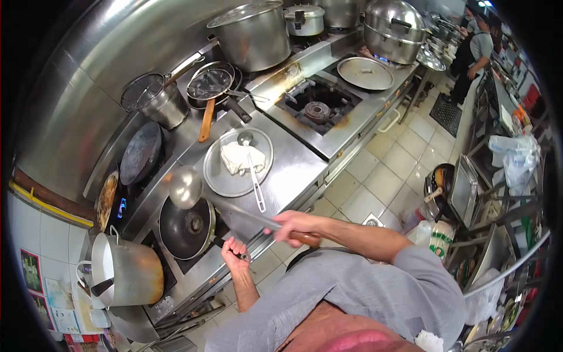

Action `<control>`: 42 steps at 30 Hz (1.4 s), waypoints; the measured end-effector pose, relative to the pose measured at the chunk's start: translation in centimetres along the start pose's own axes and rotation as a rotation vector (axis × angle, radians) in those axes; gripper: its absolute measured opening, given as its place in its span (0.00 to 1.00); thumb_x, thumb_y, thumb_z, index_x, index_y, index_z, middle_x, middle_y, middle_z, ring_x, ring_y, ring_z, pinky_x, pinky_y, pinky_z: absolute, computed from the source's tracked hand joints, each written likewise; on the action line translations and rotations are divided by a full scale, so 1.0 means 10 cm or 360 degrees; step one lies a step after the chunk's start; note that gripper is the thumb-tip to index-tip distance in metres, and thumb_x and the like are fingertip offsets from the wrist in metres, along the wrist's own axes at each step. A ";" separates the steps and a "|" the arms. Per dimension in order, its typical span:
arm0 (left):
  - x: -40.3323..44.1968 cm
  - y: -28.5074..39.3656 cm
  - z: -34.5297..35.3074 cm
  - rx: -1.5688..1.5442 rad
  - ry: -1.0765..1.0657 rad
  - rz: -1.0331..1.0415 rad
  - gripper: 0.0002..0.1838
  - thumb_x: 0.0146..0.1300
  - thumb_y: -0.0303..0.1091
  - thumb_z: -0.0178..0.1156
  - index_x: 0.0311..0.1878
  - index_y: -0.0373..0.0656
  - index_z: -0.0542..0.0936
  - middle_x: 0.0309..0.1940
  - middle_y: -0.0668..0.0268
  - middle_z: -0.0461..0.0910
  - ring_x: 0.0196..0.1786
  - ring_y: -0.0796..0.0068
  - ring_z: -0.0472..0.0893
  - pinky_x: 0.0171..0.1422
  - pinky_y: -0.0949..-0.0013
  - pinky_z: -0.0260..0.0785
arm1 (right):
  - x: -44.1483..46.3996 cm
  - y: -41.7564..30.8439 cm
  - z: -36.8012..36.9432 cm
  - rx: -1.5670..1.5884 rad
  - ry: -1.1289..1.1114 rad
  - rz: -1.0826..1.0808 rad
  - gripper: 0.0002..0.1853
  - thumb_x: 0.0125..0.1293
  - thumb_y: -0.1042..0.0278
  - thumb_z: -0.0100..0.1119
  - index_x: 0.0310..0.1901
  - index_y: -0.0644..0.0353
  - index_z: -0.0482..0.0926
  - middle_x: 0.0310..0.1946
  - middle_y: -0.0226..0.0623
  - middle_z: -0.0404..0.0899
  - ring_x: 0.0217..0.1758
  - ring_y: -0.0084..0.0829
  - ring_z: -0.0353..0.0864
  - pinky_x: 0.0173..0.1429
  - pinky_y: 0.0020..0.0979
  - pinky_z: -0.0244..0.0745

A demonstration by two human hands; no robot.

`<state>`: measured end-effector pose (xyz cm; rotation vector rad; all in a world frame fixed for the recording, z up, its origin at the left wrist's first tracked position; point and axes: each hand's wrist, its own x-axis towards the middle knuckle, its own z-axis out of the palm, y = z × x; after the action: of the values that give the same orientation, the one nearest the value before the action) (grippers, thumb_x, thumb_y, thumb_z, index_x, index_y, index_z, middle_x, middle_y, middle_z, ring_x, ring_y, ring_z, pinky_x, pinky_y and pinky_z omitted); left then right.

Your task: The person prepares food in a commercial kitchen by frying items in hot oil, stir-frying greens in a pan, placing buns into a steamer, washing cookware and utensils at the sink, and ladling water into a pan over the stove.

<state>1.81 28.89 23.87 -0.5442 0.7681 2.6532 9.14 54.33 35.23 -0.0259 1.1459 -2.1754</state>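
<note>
My left hand point(236, 253) is closed around the handle of a dark frying pan point(182, 234) on the stove. Something small and brownish, too unclear to name, shows in the pan's middle. In my right hand point(293, 227) is a long ladle point(186, 188), gripped near its wooden handle. Its round metal bowl hangs over the pan's far rim; I cannot tell whether they touch. Beyond the pan lies a round metal lid or tray point(212, 173), bearing a folded white cloth point(236, 158) and a slotted-handled spoon point(255, 176).
A tall pot point(138, 273) stands left of the pan. Behind are a dark wok point(142, 154), a strainer point(210, 85) and a large stockpot point(255, 41). A burner point(316, 111) and a steamer point(396, 32) lie further right. Another person point(478, 50) stands down the aisle; shelves line the right.
</note>
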 end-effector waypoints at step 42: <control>-0.83 -2.44 2.79 -0.0311 -0.0170 0.0482 0.09 0.56 0.26 0.44 0.21 0.44 0.65 0.13 0.74 0.66 0.11 0.86 0.65 0.11 0.77 0.55 | -0.72 0.00 -5.88 0.1278 0.1229 -0.0624 0.09 0.59 0.66 0.58 0.37 0.60 0.71 0.30 0.37 0.71 0.32 0.31 0.72 0.44 0.35 0.76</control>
<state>11.49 62.51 38.72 -0.3526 0.6039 3.0312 -3.49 101.08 1.11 1.0931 0.5425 -2.9642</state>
